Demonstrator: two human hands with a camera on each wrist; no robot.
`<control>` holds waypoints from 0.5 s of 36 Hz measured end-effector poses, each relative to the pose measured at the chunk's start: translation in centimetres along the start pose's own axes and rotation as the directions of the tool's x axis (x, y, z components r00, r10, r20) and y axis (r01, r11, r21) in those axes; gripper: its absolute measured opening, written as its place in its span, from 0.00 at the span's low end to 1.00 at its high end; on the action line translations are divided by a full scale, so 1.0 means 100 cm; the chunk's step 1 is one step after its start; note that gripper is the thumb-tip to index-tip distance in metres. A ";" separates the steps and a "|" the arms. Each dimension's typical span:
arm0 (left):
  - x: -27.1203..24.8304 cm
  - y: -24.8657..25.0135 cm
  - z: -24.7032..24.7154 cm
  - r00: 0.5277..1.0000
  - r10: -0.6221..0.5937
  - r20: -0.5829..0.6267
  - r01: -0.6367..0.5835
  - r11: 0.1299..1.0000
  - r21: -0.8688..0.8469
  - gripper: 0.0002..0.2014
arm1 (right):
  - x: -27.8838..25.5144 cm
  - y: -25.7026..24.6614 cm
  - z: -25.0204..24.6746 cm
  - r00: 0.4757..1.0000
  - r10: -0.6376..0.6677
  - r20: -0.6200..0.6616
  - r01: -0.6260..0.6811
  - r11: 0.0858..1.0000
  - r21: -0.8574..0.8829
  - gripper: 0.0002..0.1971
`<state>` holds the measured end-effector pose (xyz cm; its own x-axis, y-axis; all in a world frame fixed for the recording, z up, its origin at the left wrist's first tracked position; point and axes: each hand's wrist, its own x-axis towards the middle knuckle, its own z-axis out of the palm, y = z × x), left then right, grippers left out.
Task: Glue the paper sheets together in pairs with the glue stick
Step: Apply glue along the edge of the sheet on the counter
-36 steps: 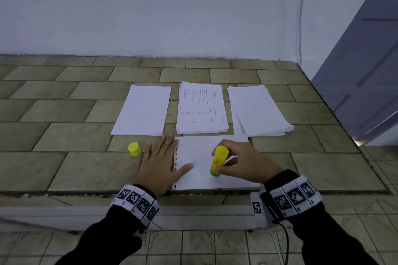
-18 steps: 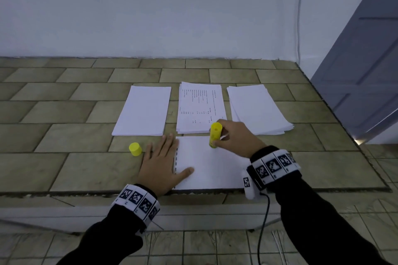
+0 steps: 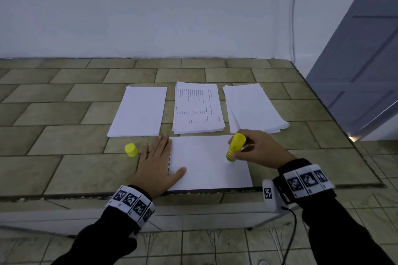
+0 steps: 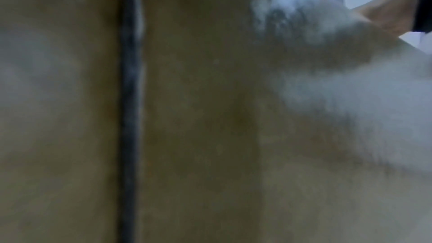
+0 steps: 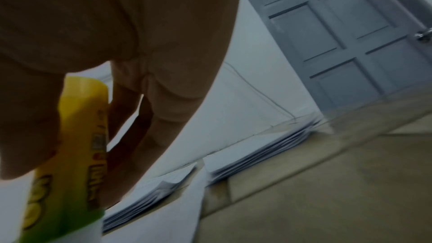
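A blank white sheet lies at the counter's front edge. My left hand lies flat with straight fingers on its left side, thumb on the paper. My right hand grips the yellow glue stick, whose lower end touches the sheet near its right side. The right wrist view shows the same glue stick between thumb and fingers above the sheet. The yellow cap stands on the tiles left of my left hand. The left wrist view is blurred tile and paper.
Three paper stacks lie behind the sheet: blank at left, printed in the middle, blank at right. The tiled counter ends in a front edge under my wrists. A grey door stands at right.
My right hand carried the glue stick from the sheet's middle to its far edge, then to the right side. My left hand has stayed flat on the sheet.
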<state>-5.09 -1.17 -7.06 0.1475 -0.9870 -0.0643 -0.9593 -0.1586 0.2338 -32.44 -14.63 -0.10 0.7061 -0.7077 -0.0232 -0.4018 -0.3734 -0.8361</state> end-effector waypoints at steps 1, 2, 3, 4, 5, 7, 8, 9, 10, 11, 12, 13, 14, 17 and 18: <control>0.000 -0.001 0.000 1.000 0.007 -0.002 -0.007 1.000 -0.012 0.55 | -0.005 0.000 -0.001 1.000 0.002 0.015 -0.002 1.000 0.012 0.11; 0.000 -0.001 -0.001 1.000 0.014 -0.006 -0.014 1.000 -0.022 0.55 | -0.009 0.000 -0.002 1.000 0.006 0.027 -0.006 1.000 0.018 0.11; 0.000 -0.002 -0.001 1.000 0.020 -0.009 -0.020 0.999 -0.030 0.55 | -0.013 0.000 -0.002 0.999 0.013 0.034 -0.014 1.000 0.021 0.11; 0.000 -0.003 -0.001 1.000 0.024 -0.010 -0.024 0.999 -0.038 0.55 | -0.016 0.001 -0.002 0.999 0.024 0.039 -0.025 0.999 0.022 0.12; 0.000 -0.003 -0.001 1.000 0.027 -0.011 -0.028 0.999 -0.046 0.55 | -0.019 0.002 -0.002 0.999 0.032 0.044 -0.033 0.999 0.023 0.12; 0.000 -0.004 -0.001 1.000 0.029 -0.007 -0.029 0.998 -0.047 0.55 | -0.023 0.002 -0.002 0.998 0.035 0.059 -0.036 0.999 0.014 0.13; 0.000 -0.004 -0.001 1.000 0.028 0.001 -0.028 0.999 -0.036 0.55 | -0.024 0.002 -0.002 0.997 0.034 0.070 -0.034 0.999 0.004 0.12; 0.000 -0.004 0.000 1.000 0.027 0.004 -0.027 0.999 -0.027 0.55 | -0.026 0.001 -0.002 0.996 0.034 0.085 -0.033 0.999 -0.008 0.12; 0.000 -0.005 0.001 1.000 0.028 0.002 -0.028 0.999 -0.027 0.55 | -0.027 0.000 -0.002 0.994 0.034 0.101 -0.032 0.999 -0.018 0.12; 0.001 -0.006 0.001 1.000 0.029 0.001 -0.029 0.999 -0.027 0.55 | -0.027 -0.001 -0.002 0.993 0.035 0.116 -0.032 0.999 -0.022 0.11; 0.001 -0.006 0.002 1.000 0.030 0.006 -0.030 0.999 -0.025 0.55 | -0.027 -0.002 -0.002 0.991 0.038 0.128 -0.035 0.999 -0.027 0.11; 0.002 -0.007 0.002 0.999 0.031 0.016 -0.030 0.999 -0.020 0.55 | -0.027 -0.002 -0.002 0.990 0.042 0.135 -0.037 0.999 -0.034 0.11; 0.003 -0.008 0.002 0.999 0.031 0.022 -0.030 0.999 -0.019 0.56 | -0.027 -0.003 -0.002 0.989 0.043 0.138 -0.037 0.998 -0.045 0.11; 0.003 -0.008 0.002 0.999 0.037 0.026 -0.037 0.999 -0.015 0.56 | -0.024 -0.005 -0.002 0.990 0.035 0.136 -0.024 0.996 -0.084 0.11; 0.003 -0.008 0.003 0.999 0.040 0.022 -0.040 0.999 -0.013 0.55 | -0.023 -0.006 -0.002 0.991 0.031 0.132 -0.019 0.995 -0.094 0.11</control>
<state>-4.37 -1.31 -7.51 0.1032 -0.9917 -0.0767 -0.9612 -0.1193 0.2486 -33.96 -12.94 0.57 0.7637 -0.6340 -0.1213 -0.4681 -0.4146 -0.7804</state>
